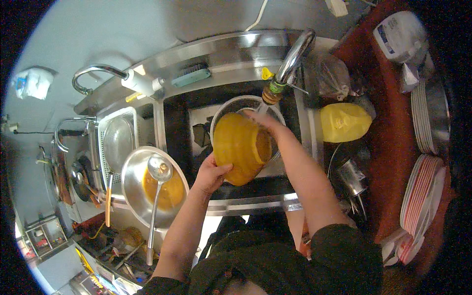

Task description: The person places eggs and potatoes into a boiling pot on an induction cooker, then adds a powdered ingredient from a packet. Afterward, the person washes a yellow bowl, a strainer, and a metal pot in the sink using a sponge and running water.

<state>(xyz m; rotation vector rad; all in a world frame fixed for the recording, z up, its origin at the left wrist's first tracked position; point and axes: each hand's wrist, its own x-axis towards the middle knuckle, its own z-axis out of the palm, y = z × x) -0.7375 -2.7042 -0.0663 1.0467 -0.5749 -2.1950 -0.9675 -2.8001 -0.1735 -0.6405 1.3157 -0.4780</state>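
A yellow bowl [238, 151] is held tilted over the sink, its brownish base turned to the right. My left hand [214, 173] grips the bowl's near left side, thumb on the outside. At the bowl's far edge, my right hand [263, 121] is under the water stream, its fingers partly hidden and blurred. Water [262, 108] runs from a chrome faucet [291, 59] onto this hand. Below the yellow bowl, a larger round bowl [218, 116] with a pale rim stands in the dark sink basin [177, 129], mostly covered.
Left of the basin, a steel bowl [132, 184] holds orange-brown liquid and a ladle [158, 180]. Behind it stands a white plastic basket [101, 147]. A brush [191, 77] lies on the back ledge. To the right are a yellow bag [344, 121], a metal strainer [350, 177] and stacked plates [420, 195].
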